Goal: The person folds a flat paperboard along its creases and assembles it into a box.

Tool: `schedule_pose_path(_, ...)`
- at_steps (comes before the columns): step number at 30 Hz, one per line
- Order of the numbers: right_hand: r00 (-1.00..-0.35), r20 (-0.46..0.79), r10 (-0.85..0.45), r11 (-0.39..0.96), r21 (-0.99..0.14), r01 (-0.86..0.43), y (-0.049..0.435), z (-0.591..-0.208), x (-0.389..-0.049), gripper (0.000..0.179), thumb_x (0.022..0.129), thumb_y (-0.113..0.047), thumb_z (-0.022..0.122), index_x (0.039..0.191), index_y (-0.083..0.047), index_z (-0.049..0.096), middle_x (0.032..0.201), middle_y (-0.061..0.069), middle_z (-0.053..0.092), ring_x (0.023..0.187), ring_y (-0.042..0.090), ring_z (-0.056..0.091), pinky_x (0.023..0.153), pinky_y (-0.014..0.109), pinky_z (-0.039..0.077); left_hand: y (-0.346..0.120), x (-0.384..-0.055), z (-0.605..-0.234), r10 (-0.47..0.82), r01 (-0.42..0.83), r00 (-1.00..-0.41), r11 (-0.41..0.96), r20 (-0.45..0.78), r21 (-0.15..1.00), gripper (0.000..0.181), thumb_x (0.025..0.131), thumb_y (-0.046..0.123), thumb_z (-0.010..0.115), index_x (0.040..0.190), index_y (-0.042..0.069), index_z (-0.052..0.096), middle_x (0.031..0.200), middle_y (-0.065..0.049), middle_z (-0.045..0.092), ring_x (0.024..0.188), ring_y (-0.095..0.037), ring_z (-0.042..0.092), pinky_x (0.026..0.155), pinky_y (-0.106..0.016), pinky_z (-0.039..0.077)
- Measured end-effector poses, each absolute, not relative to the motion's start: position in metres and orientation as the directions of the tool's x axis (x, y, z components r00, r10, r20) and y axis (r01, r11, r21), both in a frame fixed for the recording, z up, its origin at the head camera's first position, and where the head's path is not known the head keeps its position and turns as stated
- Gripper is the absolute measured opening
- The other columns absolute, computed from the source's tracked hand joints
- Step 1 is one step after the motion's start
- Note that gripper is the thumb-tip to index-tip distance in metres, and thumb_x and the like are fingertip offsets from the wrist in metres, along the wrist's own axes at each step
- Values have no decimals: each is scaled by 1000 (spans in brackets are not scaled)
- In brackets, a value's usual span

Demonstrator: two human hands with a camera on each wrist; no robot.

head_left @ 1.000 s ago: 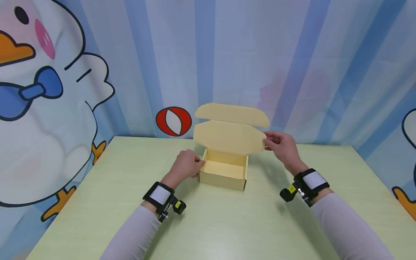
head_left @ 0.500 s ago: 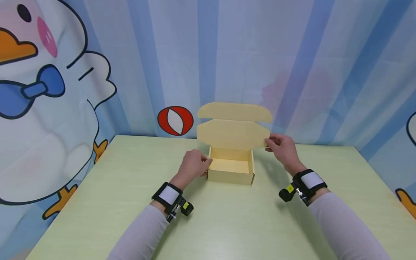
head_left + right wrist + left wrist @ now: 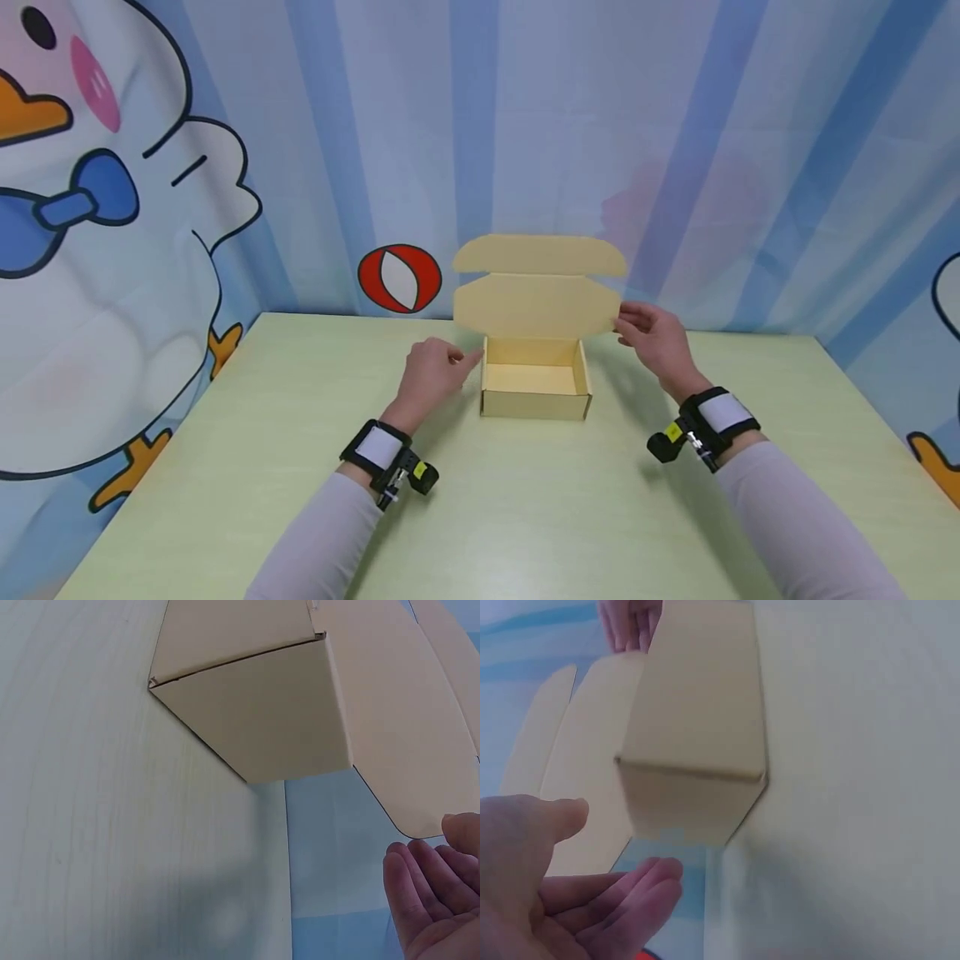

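Observation:
A small cardboard box (image 3: 536, 405) stands on the table with its lid (image 3: 536, 305) raised at the back. The inside of the box, seen in the head view, holds nothing. Beside its left wall is my left hand (image 3: 435, 373), thumb and fingers spread apart; in the left wrist view a gap separates them from the box's side (image 3: 694, 799). At the lid's right edge is my right hand (image 3: 654, 343). The right wrist view shows that hand's thumb (image 3: 463, 831) close to the lid's corner, with the fingers (image 3: 420, 881) loosely bent just beyond the edge; contact is hard to tell.
The pale green table (image 3: 525, 517) ends just behind the box. Behind it hangs a blue striped curtain (image 3: 540, 125) printed with a duck and a red ball. A camera is strapped to each wrist.
The box has turned to face me more squarely and shifted slightly right, and its lid stands more upright. My left hand has let go of the left wall, and my right hand has loosened at the lid.

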State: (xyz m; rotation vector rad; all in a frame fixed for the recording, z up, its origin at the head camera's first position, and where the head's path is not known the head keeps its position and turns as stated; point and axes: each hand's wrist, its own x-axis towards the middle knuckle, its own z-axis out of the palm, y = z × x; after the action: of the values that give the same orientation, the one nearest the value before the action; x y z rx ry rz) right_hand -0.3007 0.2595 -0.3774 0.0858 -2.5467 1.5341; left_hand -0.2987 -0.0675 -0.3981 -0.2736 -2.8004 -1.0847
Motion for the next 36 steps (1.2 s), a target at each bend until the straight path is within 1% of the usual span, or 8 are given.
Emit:
schedule_pose_path(6, -987, 160, 33, 486, -865, -124, 266, -368, -303, 51, 101, -25, 57, 144, 1, 47, 136, 26, 58, 93, -2, 65, 77, 8, 53, -83, -322, -385, 59, 242, -958, 697, 282, 675, 51, 91, 42, 68, 117, -2, 68, 97, -16, 73, 90, -28, 67, 82, -41, 56)
schedule_pose_path(11, -988, 152, 18, 517, -848, -121, 267, -363, -309, 53, 100, -26, 57, 145, -1, 46, 138, 25, 57, 121, 34, 61, 83, 16, 56, -83, -339, -376, 81, 265, -959, 596, 272, 758, 62, 92, 38, 69, 138, 0, 53, 124, -19, 67, 115, -31, 65, 100, -43, 53)
schedule_pose_path(14, -988, 154, 20, 529, -840, -120, 266, -361, -312, 51, 100, -24, 58, 144, -1, 47, 138, 25, 57, 124, 37, 58, 89, 25, 57, -78, -347, -371, 90, 275, -958, 558, 272, 783, 60, 92, 36, 68, 138, 0, 54, 127, -18, 66, 118, -31, 64, 103, -44, 52)
schedule_pose_path(18, -986, 160, 38, 535, -837, -115, 261, -360, -315, 47, 100, -22, 58, 142, 0, 50, 134, 25, 60, 122, 37, 60, 90, 28, 58, -70, -354, -367, 108, 318, -944, 538, 311, 781, 48, 94, 28, 67, 133, 2, 59, 125, -17, 69, 112, -30, 65, 98, -43, 53)
schedule_pose_path(24, -978, 204, 45, 529, -835, -150, 253, -362, -317, 41, 101, -20, 57, 136, 1, 56, 128, 26, 64, 117, 37, 63, 89, 31, 58, -62, -356, -365, 123, 354, -931, 539, 345, 764, 32, 96, 20, 65, 124, 6, 68, 106, -14, 75, 86, -26, 64, 71, -31, 51)
schedule_pose_path(27, -971, 233, 45, 538, -825, -173, 250, -362, -317, 38, 100, -18, 57, 132, 2, 59, 126, 26, 66, 113, 36, 65, 85, 28, 57, -60, -355, -366, 116, 355, -930, 540, 350, 763, 29, 96, 18, 64, 121, 6, 70, 106, -13, 76, 87, -25, 68, 71, -29, 53)
schedule_pose_path(32, -967, 248, 62, 552, -815, -174, 246, -360, -316, 35, 100, -17, 58, 129, 1, 62, 120, 24, 69, 95, 17, 69, 70, 15, 51, -57, -353, -368, 99, 357, -926, 534, 363, 766, 27, 95, 17, 66, 119, 7, 72, 105, -12, 77, 87, -24, 70, 67, -27, 54)
schedule_pose_path(36, -966, 247, 69, 551, -817, -170, 245, -360, -314, 35, 100, -18, 58, 129, 0, 63, 118, 23, 70, 87, 7, 67, 66, 13, 50, -55, -350, -368, 89, 370, -918, 547, 387, 751, 24, 94, 17, 67, 116, 8, 74, 92, -14, 77, 75, -21, 64, 58, -21, 44)
